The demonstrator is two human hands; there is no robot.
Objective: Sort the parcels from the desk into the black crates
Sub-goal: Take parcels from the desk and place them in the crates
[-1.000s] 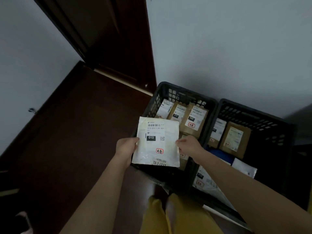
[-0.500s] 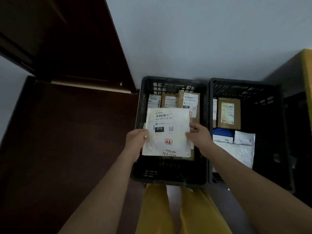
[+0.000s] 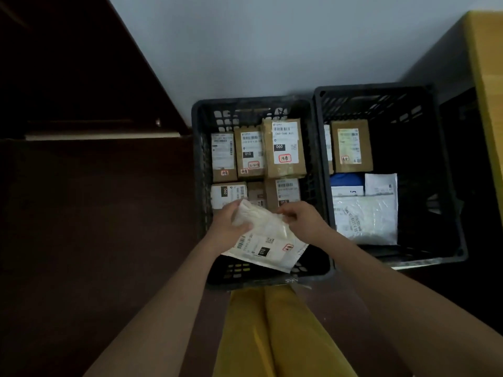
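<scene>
Dim light, dark corners, wide-angle bending, slight blur

2 crates stand side by side against the wall (image 3: 272, 44), the left crate (image 3: 201, 159) touching the right crate (image 3: 446, 170), with a desk (image 3: 487, 77) to the right of the right crate. In the left crate, 3 boxes (image 3: 284, 148) stand in the far row and 3 more lie in the row before them. The soft parcel (image 3: 268, 240) is over the near part of the left crate, between the left hand (image 3: 227, 227) and the right hand (image 3: 304, 221); the right crate holds boxes at the far end and flat bags (image 3: 364, 219) before them.
</scene>
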